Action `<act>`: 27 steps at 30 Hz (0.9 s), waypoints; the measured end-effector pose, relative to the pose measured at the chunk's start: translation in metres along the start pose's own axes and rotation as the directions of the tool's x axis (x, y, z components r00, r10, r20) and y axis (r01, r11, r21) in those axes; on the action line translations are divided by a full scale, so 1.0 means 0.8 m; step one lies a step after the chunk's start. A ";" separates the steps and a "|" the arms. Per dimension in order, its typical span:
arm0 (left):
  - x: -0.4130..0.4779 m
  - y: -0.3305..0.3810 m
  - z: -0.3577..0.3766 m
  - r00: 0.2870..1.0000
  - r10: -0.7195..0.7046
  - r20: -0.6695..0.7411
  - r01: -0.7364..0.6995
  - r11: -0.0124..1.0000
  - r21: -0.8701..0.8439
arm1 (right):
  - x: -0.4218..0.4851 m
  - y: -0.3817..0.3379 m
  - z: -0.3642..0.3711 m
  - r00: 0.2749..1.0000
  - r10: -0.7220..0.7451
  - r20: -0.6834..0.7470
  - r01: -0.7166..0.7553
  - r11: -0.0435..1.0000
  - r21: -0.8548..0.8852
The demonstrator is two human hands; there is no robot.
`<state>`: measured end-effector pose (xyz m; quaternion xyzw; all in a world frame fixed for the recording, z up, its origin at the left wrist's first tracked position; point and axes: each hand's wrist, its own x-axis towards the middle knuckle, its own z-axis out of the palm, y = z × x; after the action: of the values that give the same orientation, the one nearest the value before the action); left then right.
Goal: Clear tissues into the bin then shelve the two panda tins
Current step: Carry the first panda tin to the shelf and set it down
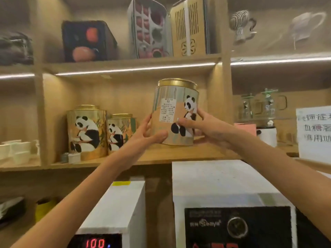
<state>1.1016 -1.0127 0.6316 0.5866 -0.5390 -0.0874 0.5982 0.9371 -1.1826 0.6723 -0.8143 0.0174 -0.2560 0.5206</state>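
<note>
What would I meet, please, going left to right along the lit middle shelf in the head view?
White cups → large panda tin → smaller panda tin → left hand → held panda tin → right hand → pink box.

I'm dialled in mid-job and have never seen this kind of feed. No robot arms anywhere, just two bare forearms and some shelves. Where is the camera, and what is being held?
There is no machine: a person does the work with bare hands. The single picture comes from a wide-angle camera on the person's head, looking forward at a lit wooden shelf unit.

The left hand and right hand together grip a round panda-print tin with a gold lid, label side towards us. Its base looks to be at the shelf board, on or just above it; I cannot tell which.

On the same shelf to the left stand a large panda tin and a smaller panda tin, side by side, with two small cups in front. Below are two white appliances; one display reads 100. No tissues or bin show here.
</note>
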 end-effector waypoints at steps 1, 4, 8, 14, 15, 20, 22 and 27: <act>0.023 -0.010 -0.009 0.999 -0.037 -0.034 0.038 0.999 0.026 | 0.032 0.010 0.000 1.000 0.011 -0.026 -0.011 1.000 0.002; 0.075 -0.051 -0.016 0.980 -0.113 -0.163 0.146 0.968 0.206 | 0.114 0.052 0.007 0.996 0.069 -0.058 -0.068 0.997 0.024; 0.117 -0.122 -0.018 0.917 -0.261 -0.301 0.371 0.834 0.409 | 0.187 0.122 0.024 0.993 0.120 -0.016 -0.120 0.993 0.005; 0.150 -0.196 -0.038 0.889 -0.311 -0.335 0.428 0.824 0.372 | 0.259 0.196 0.051 0.998 0.058 -0.032 -0.057 0.998 0.022; 0.155 -0.203 -0.041 0.889 -0.305 -0.341 0.426 0.823 0.375 | 0.268 0.203 0.053 0.999 0.038 -0.035 -0.038 0.999 0.012; 0.175 -0.232 -0.058 0.881 -0.277 -0.385 0.423 0.824 0.376 | 0.308 0.235 0.067 0.998 0.044 -0.043 -0.043 0.999 0.026; 0.183 -0.243 -0.066 0.859 -0.285 -0.425 0.457 0.802 0.385 | 0.324 0.244 0.075 0.998 0.040 -0.039 -0.040 0.999 0.010; 0.190 -0.269 -0.059 0.790 -0.148 -0.595 0.533 0.647 0.546 | 0.346 0.265 0.093 0.999 0.011 -0.048 -0.011 1.000 -0.013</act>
<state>1.3116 -1.1599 0.5556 0.8607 -0.2320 0.1589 0.4245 1.2605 -1.2988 0.5771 -0.8113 0.0359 -0.2722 0.5161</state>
